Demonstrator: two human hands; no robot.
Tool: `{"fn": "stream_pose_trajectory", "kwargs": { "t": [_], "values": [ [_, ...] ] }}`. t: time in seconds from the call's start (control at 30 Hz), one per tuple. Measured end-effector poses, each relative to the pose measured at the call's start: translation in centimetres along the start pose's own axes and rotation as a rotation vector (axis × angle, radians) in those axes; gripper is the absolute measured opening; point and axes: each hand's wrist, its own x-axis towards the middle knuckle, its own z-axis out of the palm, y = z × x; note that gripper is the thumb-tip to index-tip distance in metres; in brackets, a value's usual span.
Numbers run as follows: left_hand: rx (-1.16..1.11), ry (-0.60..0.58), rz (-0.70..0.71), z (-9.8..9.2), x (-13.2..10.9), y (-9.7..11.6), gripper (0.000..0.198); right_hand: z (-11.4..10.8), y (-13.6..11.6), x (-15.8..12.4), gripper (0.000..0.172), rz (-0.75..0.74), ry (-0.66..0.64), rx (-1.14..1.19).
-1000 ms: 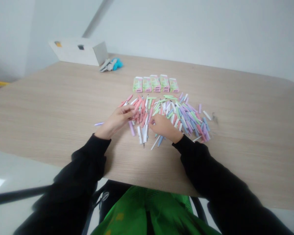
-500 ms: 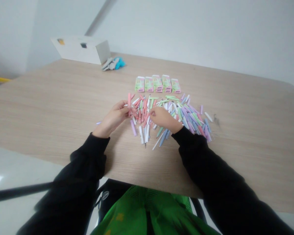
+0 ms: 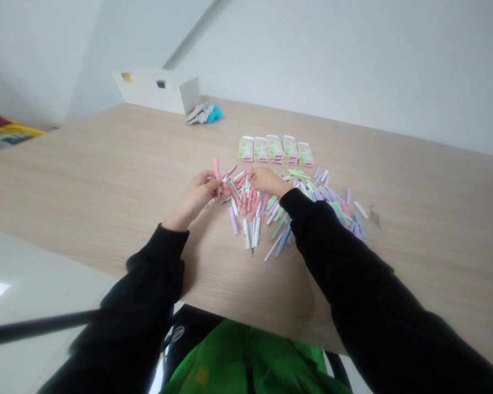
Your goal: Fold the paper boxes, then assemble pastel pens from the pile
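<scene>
My left hand [image 3: 198, 196] is closed around an upright pink pen piece [image 3: 217, 168] at the left edge of the pile. Its fingers partly hide what else may be in the grip. My right hand [image 3: 267, 181] is closed in a pinch over the far side of the pile; whatever lies between its fingertips is too small to make out. Beneath and between both hands spreads a heap of pastel pen parts. Pink pieces [image 3: 252, 205] lie nearest the hands. White pieces [image 3: 247, 234] and a purple piece [image 3: 234, 221] lie at the near side.
Behind the heap stands a row of small green-and-pink boxes [image 3: 275, 148], some stacked. A white open box [image 3: 156, 90] and grey-and-blue gloves [image 3: 205, 113] rest at the far left of the wooden table [image 3: 127, 158]. Purple, blue and green pieces [image 3: 332, 200] continue to the right.
My right hand has moved left and farther away over the pile, still pinched. My left hand keeps the pink piece upright. The camera view has shifted slightly.
</scene>
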Motion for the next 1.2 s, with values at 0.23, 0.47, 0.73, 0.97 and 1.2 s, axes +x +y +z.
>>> {"fn": "stream_pose_trajectory", "kwargs": {
  "t": [0.23, 0.47, 0.73, 0.97, 1.2],
  "values": [
    [0.093, -0.030, -0.018, 0.5, -0.1, -0.4, 0.011, 2.2, -2.3, 1.0, 0.022, 0.044, -0.016, -0.011],
    [0.180, -0.077, -0.020, 1.0, 0.4, -1.3, 0.015, 2.6, -2.9, 0.7, 0.030, 0.157, 0.014, 0.011],
    [0.190, -0.081, 0.035, 0.7, 0.7, -2.0, 0.015, 1.9, -2.6, 0.2, 0.024, 0.172, 0.119, 0.106],
    [0.127, -0.176, 0.071, 0.9, 0.3, -1.6, 0.007, -1.0, -1.6, -3.0, 0.023, 0.071, 0.311, 0.216],
    [0.009, -0.456, 0.085, 1.8, -0.8, -1.2, 0.018, -3.6, -1.2, -7.7, 0.012, -0.102, 0.687, 0.595]
  ]
}}
